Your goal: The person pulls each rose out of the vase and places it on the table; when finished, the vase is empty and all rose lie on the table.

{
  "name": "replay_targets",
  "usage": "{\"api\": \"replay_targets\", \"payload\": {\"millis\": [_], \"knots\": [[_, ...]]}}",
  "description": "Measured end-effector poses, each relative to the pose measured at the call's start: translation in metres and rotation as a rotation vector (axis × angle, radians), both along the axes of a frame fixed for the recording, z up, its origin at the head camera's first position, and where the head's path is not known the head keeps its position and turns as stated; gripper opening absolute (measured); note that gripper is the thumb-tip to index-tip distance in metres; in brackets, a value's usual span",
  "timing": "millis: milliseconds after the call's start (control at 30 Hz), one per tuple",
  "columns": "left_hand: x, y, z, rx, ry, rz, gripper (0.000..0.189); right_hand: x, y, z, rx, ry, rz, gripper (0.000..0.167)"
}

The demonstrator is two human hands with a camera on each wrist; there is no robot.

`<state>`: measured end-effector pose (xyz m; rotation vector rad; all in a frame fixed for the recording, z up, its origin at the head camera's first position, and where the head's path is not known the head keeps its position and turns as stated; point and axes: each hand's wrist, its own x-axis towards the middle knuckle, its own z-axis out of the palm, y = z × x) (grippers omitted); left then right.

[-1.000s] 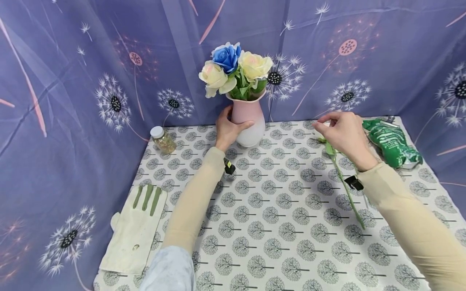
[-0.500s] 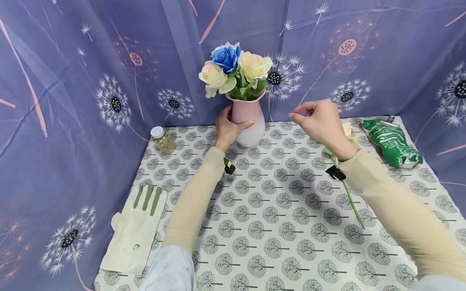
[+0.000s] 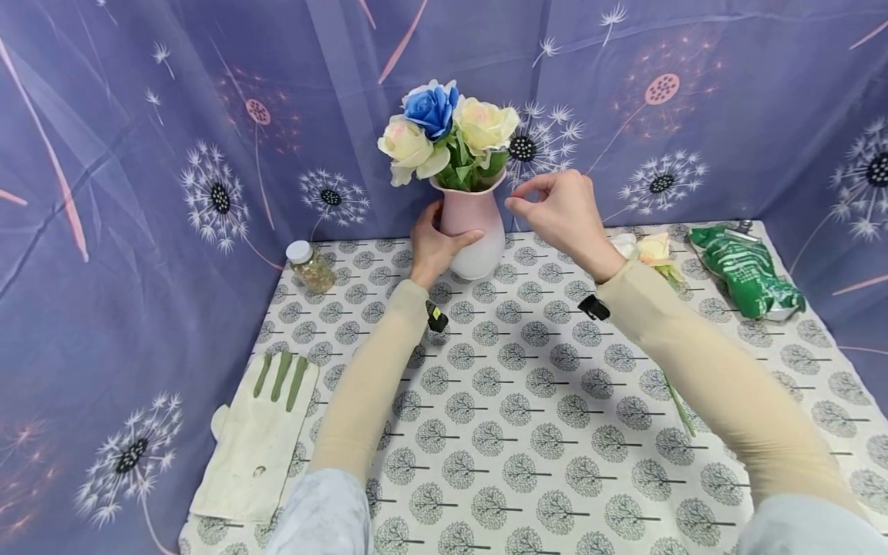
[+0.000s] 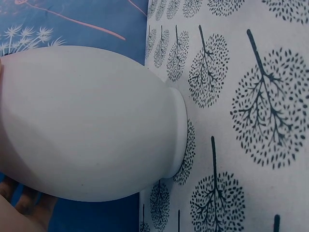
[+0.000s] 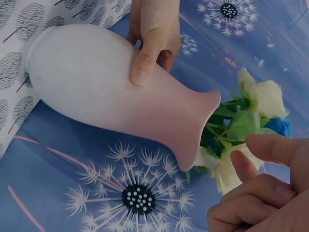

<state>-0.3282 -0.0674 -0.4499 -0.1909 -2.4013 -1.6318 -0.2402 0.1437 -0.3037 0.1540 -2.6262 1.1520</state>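
A vase [image 3: 479, 231], pink at the neck and white below, stands upright near the back of the table. It holds a blue rose [image 3: 432, 109] and two cream roses [image 3: 487, 125] with green leaves. From the left, my left hand [image 3: 438, 245] grips its body, thumb across the front. Just right of the vase's neck hovers my right hand [image 3: 560, 214], apart from it. In the right wrist view, that hand's [image 5: 268, 191] thumb and index finger are parted with nothing visible between them, and its other fingers curl loosely.
Partly behind the right forearm lie a cream-yellow flower [image 3: 654, 248], a white flower [image 3: 623, 243] and a green stem [image 3: 680, 408]. A crumpled green bag [image 3: 749, 274] is at the back right. Left are a white-lidded jar [image 3: 314, 270] and pale work gloves [image 3: 243, 447]. A purple curtain [image 3: 590, 62] encloses the table.
My right hand has moved left from above the flowers lying at the right to beside the vase's neck. The left hand and the vase have stayed in place.
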Motion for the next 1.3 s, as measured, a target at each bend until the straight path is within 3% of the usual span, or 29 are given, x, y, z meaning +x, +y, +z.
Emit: {"api": "replay_targets", "payload": {"millis": [300, 533, 700, 1067, 1300], "knots": [[-0.001, 0.0, -0.002, -0.014, 0.032, 0.003, 0.097, -0.028, -0.022, 0.0, 0.01, 0.034, 0.015, 0.018], [-0.003, 0.0, -0.002, -0.008, 0.026, 0.014, 0.097, -0.042, -0.038, 0.004, 0.067, -0.037, -0.015, 0.021], [-0.002, 0.001, -0.002, -0.006, 0.014, 0.019, 0.097, -0.048, -0.048, 0.003, 0.111, -0.056, -0.015, 0.022], [-0.001, 0.001, -0.002, -0.015, -0.022, 0.02, 0.103, -0.055, -0.059, 0.004, 0.237, 0.01, -0.058, 0.025], [-0.002, 0.0, -0.003, -0.023, -0.007, 0.022, 0.102, -0.062, -0.062, 0.002, 0.289, -0.014, -0.075, 0.023]]}}
